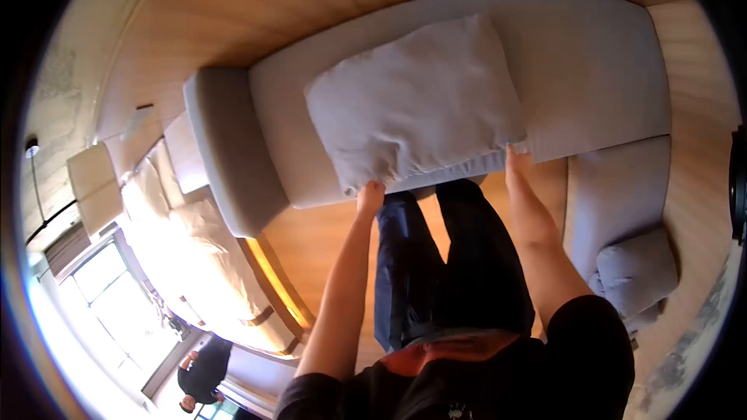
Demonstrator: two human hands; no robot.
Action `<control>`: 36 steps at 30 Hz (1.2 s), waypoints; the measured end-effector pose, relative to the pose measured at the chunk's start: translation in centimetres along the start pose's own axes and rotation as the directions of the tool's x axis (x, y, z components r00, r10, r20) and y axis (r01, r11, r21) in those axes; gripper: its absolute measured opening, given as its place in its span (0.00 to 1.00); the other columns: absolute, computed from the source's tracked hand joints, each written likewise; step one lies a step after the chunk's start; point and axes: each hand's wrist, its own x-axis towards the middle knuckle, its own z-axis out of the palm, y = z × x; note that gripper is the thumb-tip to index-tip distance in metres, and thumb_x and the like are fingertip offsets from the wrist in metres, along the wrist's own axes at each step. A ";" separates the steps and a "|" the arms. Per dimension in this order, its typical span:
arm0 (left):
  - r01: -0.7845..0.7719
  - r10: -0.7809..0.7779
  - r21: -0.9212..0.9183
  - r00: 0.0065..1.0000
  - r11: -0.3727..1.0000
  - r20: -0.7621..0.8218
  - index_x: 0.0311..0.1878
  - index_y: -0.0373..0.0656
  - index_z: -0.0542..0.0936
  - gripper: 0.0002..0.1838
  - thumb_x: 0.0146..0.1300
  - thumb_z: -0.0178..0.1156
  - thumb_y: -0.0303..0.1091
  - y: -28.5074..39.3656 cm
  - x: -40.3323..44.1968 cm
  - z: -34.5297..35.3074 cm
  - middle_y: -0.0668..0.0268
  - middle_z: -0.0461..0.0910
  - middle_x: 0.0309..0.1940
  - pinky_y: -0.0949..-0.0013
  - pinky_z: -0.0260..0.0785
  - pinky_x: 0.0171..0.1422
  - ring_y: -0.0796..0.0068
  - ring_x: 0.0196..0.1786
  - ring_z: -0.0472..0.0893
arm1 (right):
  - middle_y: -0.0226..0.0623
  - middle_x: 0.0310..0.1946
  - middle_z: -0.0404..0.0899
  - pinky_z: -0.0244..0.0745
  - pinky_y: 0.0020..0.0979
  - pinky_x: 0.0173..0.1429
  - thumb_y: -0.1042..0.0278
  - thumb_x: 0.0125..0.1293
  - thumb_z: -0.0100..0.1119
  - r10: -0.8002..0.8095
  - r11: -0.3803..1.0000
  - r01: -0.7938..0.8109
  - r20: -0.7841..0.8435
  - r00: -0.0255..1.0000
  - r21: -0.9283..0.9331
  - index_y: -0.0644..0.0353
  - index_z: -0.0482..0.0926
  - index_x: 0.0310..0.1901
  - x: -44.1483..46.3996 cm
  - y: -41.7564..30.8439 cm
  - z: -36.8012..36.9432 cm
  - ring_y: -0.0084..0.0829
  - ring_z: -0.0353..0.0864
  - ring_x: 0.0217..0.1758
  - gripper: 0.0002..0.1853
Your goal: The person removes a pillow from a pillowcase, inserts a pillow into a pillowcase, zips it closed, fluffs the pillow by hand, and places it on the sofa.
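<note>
A large grey cushion [416, 97] lies over the seat of a grey sofa [587, 70], its near edge toward me. My left hand [371, 194] is closed on the cushion's near left corner. At the near right corner, my right hand [515, 157] grips the fabric, with the fingertips mostly hidden. Some creases run across the cushion close to my left hand.
The sofa's armrest [229, 148] rises at the left. Smaller grey cushions [638, 268] sit on the right section. A bed with pale bedding [206, 257] stands at the left, and another person [206, 369] is at the lower left.
</note>
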 end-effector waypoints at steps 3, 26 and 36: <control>-0.048 0.051 0.044 0.995 0.998 -0.084 0.37 0.42 0.79 0.17 0.56 0.50 0.45 -0.1 -2.7 -1.0 0.48 0.79 0.34 0.54 0.69 0.47 0.49 0.41 0.78 | 0.58 0.56 0.65 0.61 0.39 0.63 0.42 0.46 0.65 -0.363 0.929 0.358 -0.050 0.930 -0.090 0.73 0.62 0.57 3.5 -8.1 -1.1 0.50 0.65 0.60 0.46; -0.477 0.566 0.386 0.809 0.790 -0.160 0.66 0.42 0.53 0.41 0.49 0.61 0.32 14.4 -4.9 -6.4 0.48 0.50 0.66 0.55 0.57 0.65 0.45 0.64 0.58 | 0.54 0.33 0.78 0.72 0.43 0.46 0.74 0.43 0.49 -0.601 0.651 0.754 0.668 0.439 0.090 0.64 0.80 0.35 -10.6 -20.4 -8.1 0.51 0.78 0.40 0.15; -0.621 0.624 0.594 0.744 0.511 0.241 0.70 0.53 0.29 0.74 0.27 0.78 0.44 19.6 -3.9 -23.4 0.54 0.32 0.71 0.35 0.35 0.68 0.50 0.72 0.36 | 0.37 0.41 0.80 0.73 0.39 0.44 0.73 0.44 0.50 -0.491 0.304 0.948 0.868 0.072 0.093 0.52 0.81 0.39 -24.2 -18.0 -15.9 0.41 0.78 0.43 0.18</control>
